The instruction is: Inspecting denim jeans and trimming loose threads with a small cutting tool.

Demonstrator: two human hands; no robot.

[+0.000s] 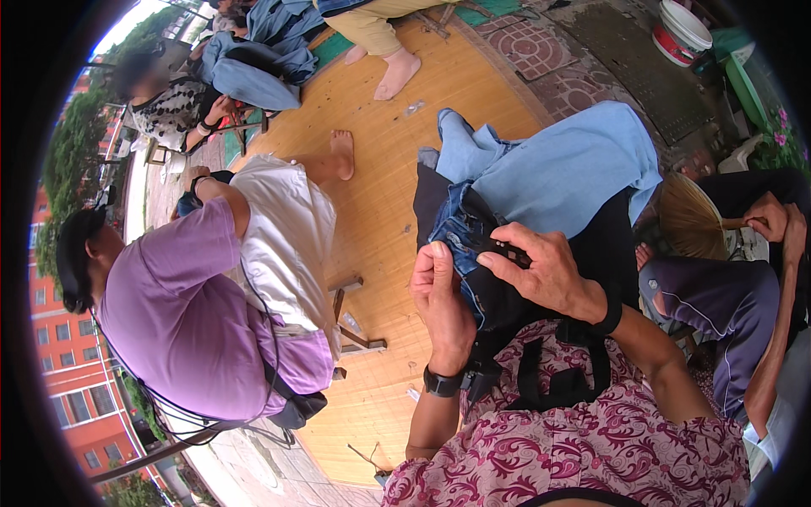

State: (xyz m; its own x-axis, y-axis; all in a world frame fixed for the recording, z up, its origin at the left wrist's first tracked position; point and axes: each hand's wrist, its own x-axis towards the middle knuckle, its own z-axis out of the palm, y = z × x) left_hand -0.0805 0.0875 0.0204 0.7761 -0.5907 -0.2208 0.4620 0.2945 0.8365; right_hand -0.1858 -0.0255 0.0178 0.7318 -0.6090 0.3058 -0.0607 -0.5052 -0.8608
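Note:
On my lap lie light blue jeans (564, 169) over dark fabric (601, 245), with a darker blue denim section (460, 221) bunched on top. My left hand (441, 308) pinches the dark denim between thumb and fingers. Just to its right, my right hand (545, 275) is closed on a small black tool (505, 248), probably snips, held against the denim. Part of the tool is hidden by my fingers.
A person in purple (177, 321) sits left with white fabric (283, 220); others with denim sit beyond. Someone holding a straw fan (688, 215) sits close right. A wooden mat (380, 211) covers the ground; buckets (680, 29) stand at back right.

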